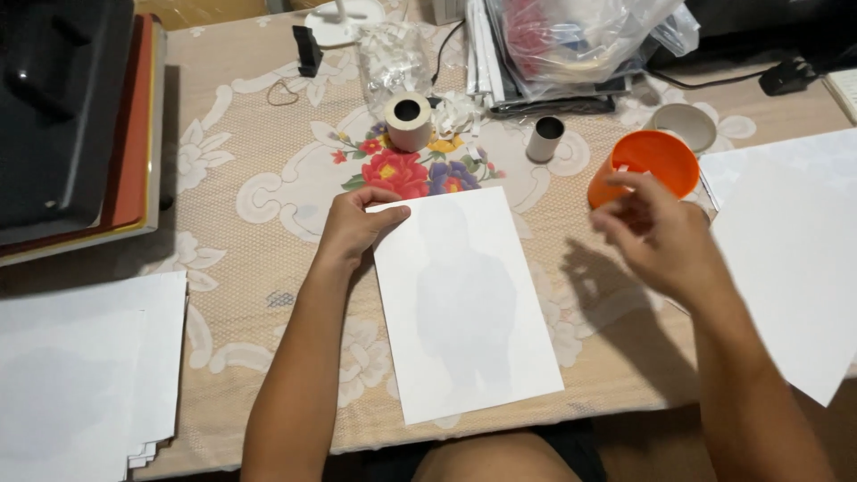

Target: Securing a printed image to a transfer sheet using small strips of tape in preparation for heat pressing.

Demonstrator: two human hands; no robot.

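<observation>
Our left hand pins the top left corner of the white sheet, lying near the tabletop's front edge. Our right hand hovers beside the orange cup, its grip loose, holding nothing.

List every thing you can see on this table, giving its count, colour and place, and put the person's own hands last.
white sheet: 1, white, table centre
paper stacks: 2, white, left and right edges
orange cup: 1, orange, right of centre
tape rolls: 2, beige and grey, above the sheet
plastic bags: clear, top
press machine: 1, black, top left
tablecloth: 1, beige floral
left hand: on the sheet's top corner
right hand: raised, blurred, by the cup
</observation>
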